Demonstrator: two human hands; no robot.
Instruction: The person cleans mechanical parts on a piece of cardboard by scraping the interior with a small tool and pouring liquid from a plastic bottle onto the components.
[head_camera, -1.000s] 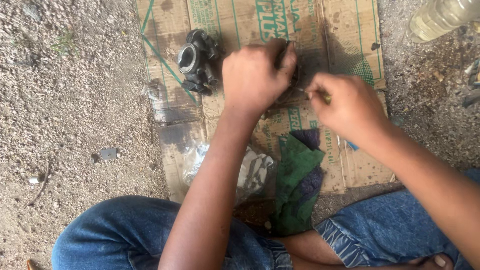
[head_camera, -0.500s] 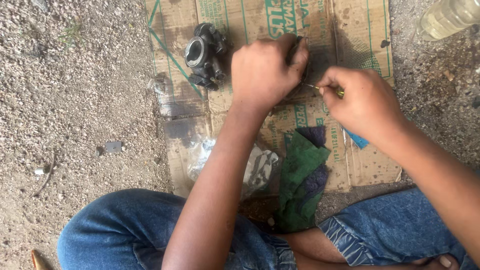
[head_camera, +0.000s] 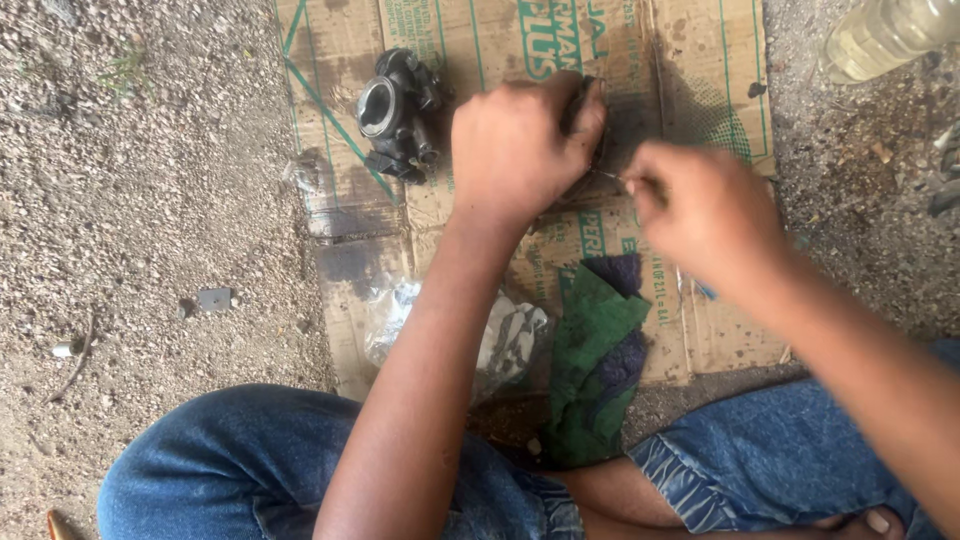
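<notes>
Since the earlier frame both hands have edged slightly toward the top of the flattened cardboard (head_camera: 700, 60), which lies on gravel with a black carburettor body (head_camera: 398, 112) at its left and a green rag (head_camera: 597, 352) nearer the knees. Left hand (head_camera: 520, 145) is clenched around a small dark part (head_camera: 585, 100), mostly hidden, palm down, forearm running up from the lap. Right hand (head_camera: 705, 215) pinches a thin metal tool (head_camera: 612, 177), its long axis lying roughly level, tip pointing left at the part just beside it
</notes>
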